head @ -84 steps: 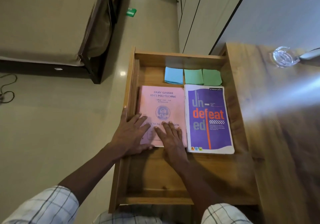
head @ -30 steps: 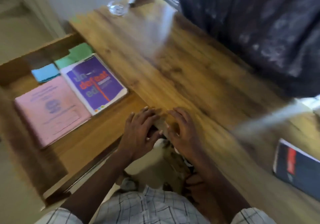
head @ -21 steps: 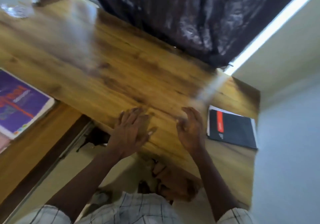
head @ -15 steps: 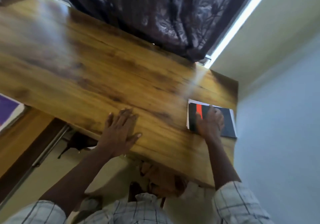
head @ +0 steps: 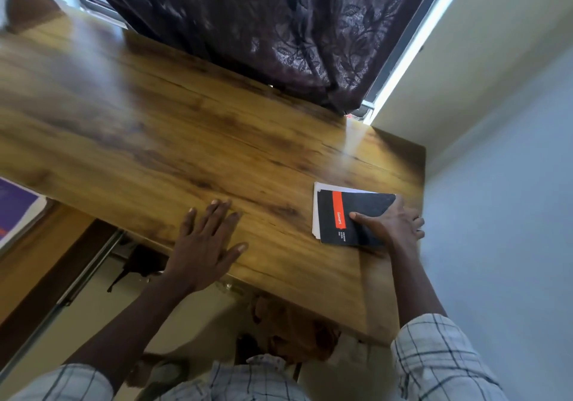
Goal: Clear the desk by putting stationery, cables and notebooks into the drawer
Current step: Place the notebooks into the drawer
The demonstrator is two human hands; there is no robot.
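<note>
A black notebook (head: 344,214) with an orange stripe lies at the right end of the wooden desk (head: 186,140), on top of some white sheets. My right hand (head: 392,225) grips its right edge, thumb on the cover and fingers round the side. Flat on the desk near the front edge rests my left hand (head: 203,245), holding nothing. At the far left the open drawer (head: 46,245) shows a corner of a purple notebook (head: 15,211) lying inside it.
A dark patterned curtain (head: 263,22) hangs behind the desk. A pale wall (head: 511,214) runs right beside the desk's right end. A brown rounded object (head: 28,7) sits blurred at the far left back. The drawer's rail (head: 90,264) runs under the desk.
My view swung from the drawer to the desk's right end. My right hand reached the black notebook and now holds its right edge. My left hand settled flat on the desk.
</note>
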